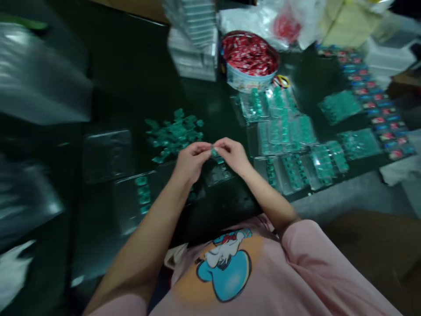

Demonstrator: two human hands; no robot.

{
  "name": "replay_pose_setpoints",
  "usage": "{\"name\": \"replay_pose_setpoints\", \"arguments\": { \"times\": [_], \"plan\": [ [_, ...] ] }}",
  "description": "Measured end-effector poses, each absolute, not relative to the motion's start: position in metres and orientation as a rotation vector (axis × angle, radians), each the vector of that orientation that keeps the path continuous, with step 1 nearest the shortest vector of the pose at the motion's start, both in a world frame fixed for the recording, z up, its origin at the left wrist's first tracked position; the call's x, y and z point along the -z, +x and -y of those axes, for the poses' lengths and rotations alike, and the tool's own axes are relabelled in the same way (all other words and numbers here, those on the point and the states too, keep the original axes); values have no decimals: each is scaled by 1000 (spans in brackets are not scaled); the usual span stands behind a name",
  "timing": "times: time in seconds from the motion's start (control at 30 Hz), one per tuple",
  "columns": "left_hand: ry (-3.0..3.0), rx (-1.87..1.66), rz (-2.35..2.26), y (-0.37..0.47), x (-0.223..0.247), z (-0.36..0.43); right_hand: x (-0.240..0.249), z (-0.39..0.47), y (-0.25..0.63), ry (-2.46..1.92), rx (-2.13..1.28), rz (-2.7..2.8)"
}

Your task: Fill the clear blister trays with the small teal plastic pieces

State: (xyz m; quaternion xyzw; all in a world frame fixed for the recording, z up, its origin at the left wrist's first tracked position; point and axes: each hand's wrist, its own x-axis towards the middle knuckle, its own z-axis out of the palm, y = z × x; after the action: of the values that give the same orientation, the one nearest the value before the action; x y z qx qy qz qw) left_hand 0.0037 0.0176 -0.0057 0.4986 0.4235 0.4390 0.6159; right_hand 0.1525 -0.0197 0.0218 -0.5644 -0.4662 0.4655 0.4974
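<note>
Between the fingertips of both hands is a small green plastic piece [214,152], too blurred to name more exactly. My left hand [194,159] pinches it from one side, and my right hand [233,153] pinches it from the other. Just beneath the hands lies a clear plastic blister tray [217,175] with some green in its far end. A loose heap of green pieces [176,134] spreads beyond my left hand. Another clear tray [126,210], holding a row of green pieces, lies by my left forearm.
Filled clear trays [286,131] are stacked to the right, with more green packs beyond them. A round tin [250,81] of red packets stands behind, near yellow-handled scissors [281,81]. Stacked clear trays [194,52] stand beside the tin, and more [42,83] at far left.
</note>
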Motion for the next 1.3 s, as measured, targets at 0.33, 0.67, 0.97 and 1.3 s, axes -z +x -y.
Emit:
{"name": "replay_pose_setpoints", "arguments": {
  "times": [0.33,0.67,0.97,1.3],
  "plan": [
    [1255,-1009,-962,8,-2,-21,-15,25,164,-1215,-1369,926],
    [840,-994,-910,27,-28,-13,-25,26,161,-1158,-1371,612],
    [1367,-911,-1014,27,-41,-20,-33,21,175,-1188,-1289,575],
    [1412,-844,-909,23,-43,-26,-40,22,175,-1155,-1369,643]
  ]
}}
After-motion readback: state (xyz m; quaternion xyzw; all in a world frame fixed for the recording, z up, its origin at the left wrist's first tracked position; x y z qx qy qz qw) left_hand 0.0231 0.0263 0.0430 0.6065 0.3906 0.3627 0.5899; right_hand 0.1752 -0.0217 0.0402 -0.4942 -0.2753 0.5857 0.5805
